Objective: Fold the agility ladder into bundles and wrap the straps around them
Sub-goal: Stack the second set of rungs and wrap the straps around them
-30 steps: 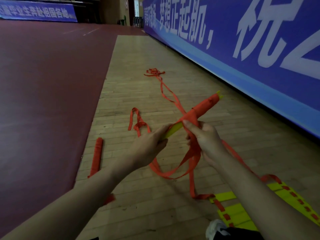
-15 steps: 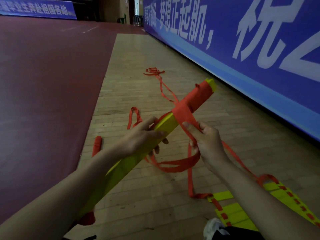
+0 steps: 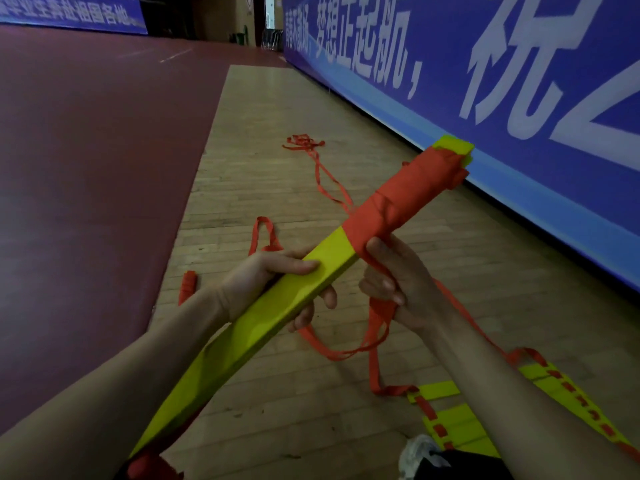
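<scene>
The left hand (image 3: 266,285) curls round a long, flat bundle (image 3: 304,282) of smooth yellow slats held above the floor, thumb laid along its top face. Just beside it, the right hand (image 3: 398,282) clenches the woven orange strap (image 3: 398,199), which winds in tight bands over the bundle's far half and trails in limp loops to the wooden plank floor (image 3: 277,168). Unfolded yellow rungs (image 3: 457,424) lie flat near the right forearm.

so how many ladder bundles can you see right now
2. One yellow bundle is held by the left hand, its far half strap-wrapped. One orange-wrapped bundle lies on the floor beside the left wrist, partly hidden by the arm. Others may be out of frame.
</scene>
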`<action>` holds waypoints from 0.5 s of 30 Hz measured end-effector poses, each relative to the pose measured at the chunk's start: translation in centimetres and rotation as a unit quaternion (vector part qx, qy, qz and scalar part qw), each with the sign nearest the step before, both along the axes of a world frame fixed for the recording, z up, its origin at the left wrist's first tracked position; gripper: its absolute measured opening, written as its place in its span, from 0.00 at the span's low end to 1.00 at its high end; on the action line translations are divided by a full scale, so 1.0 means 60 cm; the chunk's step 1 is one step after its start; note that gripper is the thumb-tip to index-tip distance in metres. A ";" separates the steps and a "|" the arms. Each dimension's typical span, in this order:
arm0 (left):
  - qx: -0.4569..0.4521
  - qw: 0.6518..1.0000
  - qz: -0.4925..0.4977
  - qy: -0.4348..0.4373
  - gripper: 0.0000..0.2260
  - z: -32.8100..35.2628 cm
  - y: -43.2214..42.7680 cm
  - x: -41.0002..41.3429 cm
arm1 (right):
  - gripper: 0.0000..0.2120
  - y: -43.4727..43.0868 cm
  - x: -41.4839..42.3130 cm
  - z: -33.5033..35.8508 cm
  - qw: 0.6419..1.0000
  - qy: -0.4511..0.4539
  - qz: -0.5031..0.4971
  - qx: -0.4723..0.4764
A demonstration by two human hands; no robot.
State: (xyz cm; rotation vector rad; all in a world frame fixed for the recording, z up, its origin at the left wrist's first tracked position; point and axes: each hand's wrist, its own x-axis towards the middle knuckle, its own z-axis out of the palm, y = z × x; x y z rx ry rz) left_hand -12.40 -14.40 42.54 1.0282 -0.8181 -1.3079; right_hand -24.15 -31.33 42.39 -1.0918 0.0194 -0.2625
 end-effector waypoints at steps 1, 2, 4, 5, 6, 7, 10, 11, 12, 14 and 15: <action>0.003 1.000 -0.010 0.008 0.19 -0.001 0.000 -0.001 | 0.19 -0.001 0.001 0.000 1.000 -0.001 0.020 0.010; 0.012 1.000 -0.017 0.015 0.21 -0.002 0.000 -0.001 | 0.20 -0.002 0.002 0.001 0.999 -0.005 0.036 0.014; 0.035 0.999 -0.025 0.023 0.22 -0.003 0.001 0.000 | 0.14 -0.003 0.003 0.000 0.999 -0.014 0.050 0.011; 0.045 0.998 -0.029 0.018 0.21 -0.004 0.001 0.000 | 0.11 -0.003 0.003 0.000 0.999 -0.014 0.045 0.011; 0.053 0.998 -0.036 0.005 0.21 -0.004 0.001 0.000 | 0.08 -0.001 0.003 0.001 0.999 -0.009 0.034 0.015; 0.063 0.997 -0.039 -0.016 0.23 -0.003 0.000 0.001 | 0.06 0.002 0.003 0.001 1.000 -0.003 0.018 0.024; 0.103 0.984 0.010 -0.142 0.25 -0.003 -0.006 -0.001 | 0.09 0.009 0.010 -0.002 0.998 0.021 -0.034 0.057; 0.111 0.975 0.039 -0.190 0.24 -0.004 -0.010 -0.004 | 0.09 0.010 0.013 -0.004 0.996 0.034 -0.053 0.068; 0.119 0.963 0.067 -0.231 0.23 -0.005 -0.014 -0.009 | 0.09 0.010 0.017 -0.007 0.993 0.046 -0.071 0.078; 0.143 0.934 0.107 -0.310 0.19 -0.011 -0.023 -0.017 | 0.11 0.009 0.023 -0.012 0.988 0.063 -0.101 0.095; 0.164 0.914 0.125 -0.349 0.16 -0.017 -0.028 -0.020 | 0.11 0.010 0.026 -0.013 0.986 0.070 -0.112 0.101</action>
